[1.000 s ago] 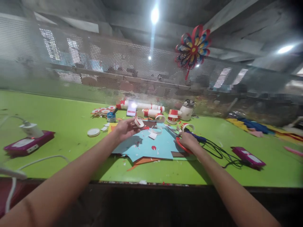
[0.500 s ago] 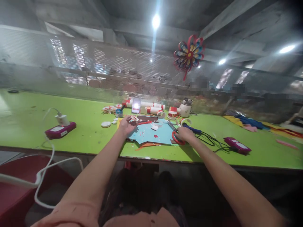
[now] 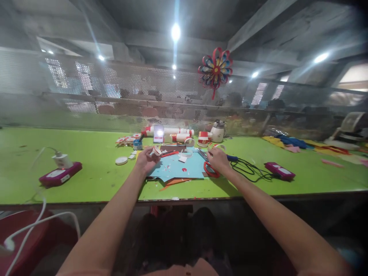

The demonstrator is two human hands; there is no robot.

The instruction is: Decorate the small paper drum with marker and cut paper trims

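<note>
The person's left hand (image 3: pixel 146 161) has its fingers pinched on a little white and red paper ring (image 3: pixel 156 150), held up by the left edge of the blue paper (image 3: pixel 174 169) on the green desk (image 3: pixel 100 186). The right hand (image 3: pixel 219 159) is over at the other side, with its fingers bent and close to a curly paper strip (image 3: pixel 220 146). I can't tell if they are touching it. The scissors (image 3: pixel 205 168) lie at the right edge of the blue paper, with their red handles just beside that hand and not in its grip, so I think no cutting is going on right now. In the middle sit a paper loop (image 3: pixel 187 153), a white scrap (image 3: pixel 182 159) and a tiny red scrap (image 3: pixel 184 170). A bit of orange paper (image 3: pixel 172 184) pokes out at the front. Behind the left hand I see a blue pot (image 3: pixel 137 144), and its neighbor is a round white lid (image 3: pixel 121 160) (it looks like a tiny plate). Farther back, a phone (image 3: pixel 158 136) stands up by some red and white paper tubes (image 3: pixel 180 137), and a red and white cup (image 3: pixel 204 138) is next to a pale jug (image 3: pixel 217 132).
</note>
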